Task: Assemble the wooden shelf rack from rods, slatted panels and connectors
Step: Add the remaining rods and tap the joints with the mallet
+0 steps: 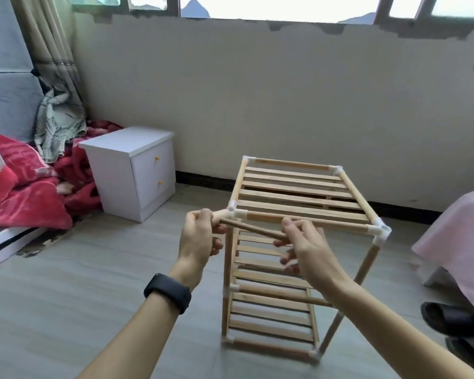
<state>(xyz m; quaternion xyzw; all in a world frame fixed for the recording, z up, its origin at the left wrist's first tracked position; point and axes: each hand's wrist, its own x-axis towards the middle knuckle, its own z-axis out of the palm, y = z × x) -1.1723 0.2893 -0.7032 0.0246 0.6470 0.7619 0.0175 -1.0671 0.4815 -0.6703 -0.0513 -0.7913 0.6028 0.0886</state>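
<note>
A wooden shelf rack [298,203] stands upright on the floor in front of me, with three slatted tiers joined by rods and white corner connectors [234,207]. Both hands hold one loose wooden rod [255,230] level in front of the rack's top near edge. My left hand [200,236] grips the rod's left end close to the top near-left connector. My right hand [304,242] pinches its right end between thumb and fingers. A black band sits on my left wrist.
A white two-drawer nightstand [132,170] stands to the left by the wall. Red bedding [25,184] lies at far left. A pink-covered bed [460,242] and black slippers [449,321] are on the right. Grey floor [80,269] spreads around the rack.
</note>
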